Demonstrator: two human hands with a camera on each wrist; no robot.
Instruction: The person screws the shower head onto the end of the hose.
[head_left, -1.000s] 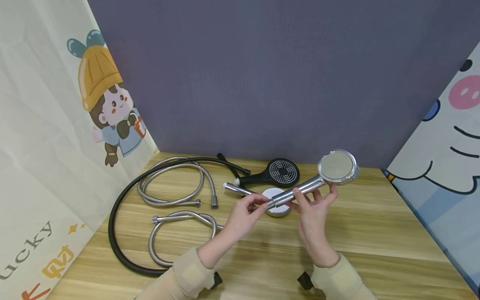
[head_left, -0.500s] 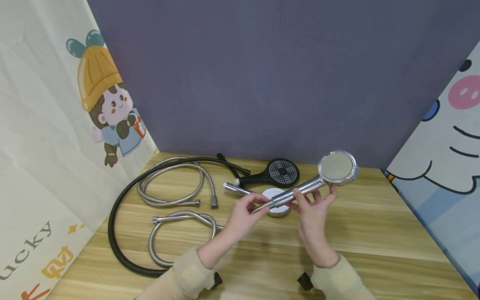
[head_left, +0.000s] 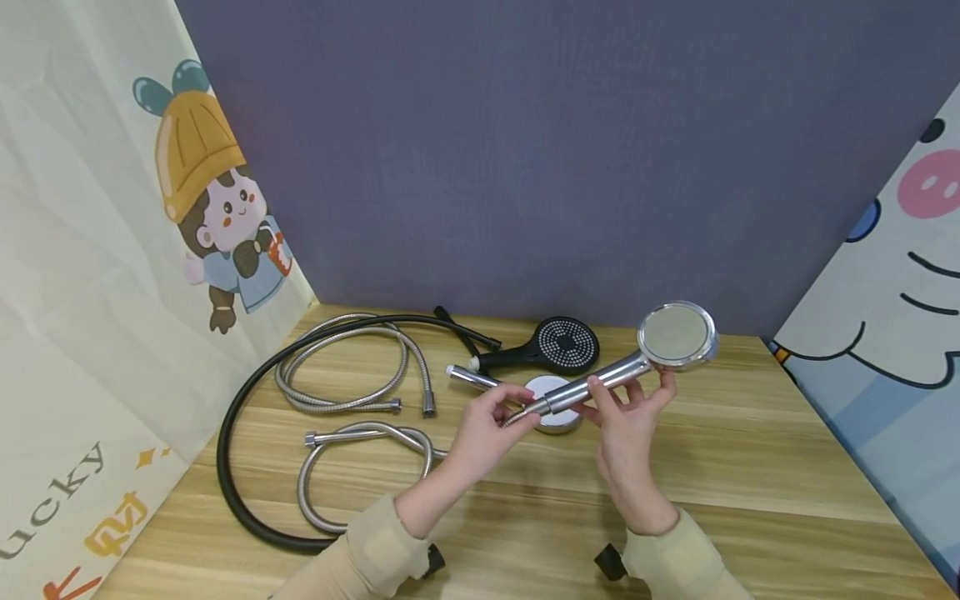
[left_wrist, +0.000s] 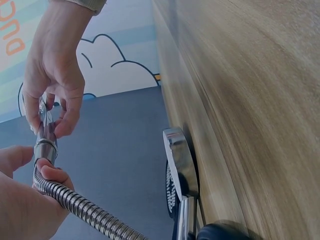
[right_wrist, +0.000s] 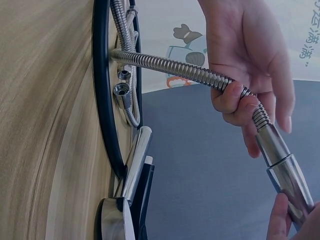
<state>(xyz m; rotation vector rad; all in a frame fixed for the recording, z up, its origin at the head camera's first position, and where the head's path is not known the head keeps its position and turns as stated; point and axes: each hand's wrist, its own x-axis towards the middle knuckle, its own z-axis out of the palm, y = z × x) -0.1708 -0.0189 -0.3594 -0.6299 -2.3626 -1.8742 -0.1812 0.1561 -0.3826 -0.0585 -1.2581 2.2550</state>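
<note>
A chrome shower head [head_left: 675,335] is held up over the table, its round face tilted toward the head camera. My right hand [head_left: 630,429] grips its handle from below, thumb on the near side. A ribbed metal shower hose [right_wrist: 175,67] meets the handle's lower end, its smooth chrome connector [right_wrist: 272,144] in line with the handle. My left hand [head_left: 483,429] has its fingers curled round the hose just below that connector, as the right wrist view shows. In the left wrist view, the hose [left_wrist: 85,207] bends away from the left fingers.
On the wooden table [head_left: 750,467], a black shower head [head_left: 567,344] and a white-faced chrome one [head_left: 553,423] lie behind the hands. A second metal hose [head_left: 337,406] and a long black hose [head_left: 225,467] are coiled at left. A dark panel [head_left: 525,167] stands behind.
The left fingers have shifted slightly down from the connector, so more of the ribbed hose shows beside them. The right hand and the shower head have stayed almost still.
</note>
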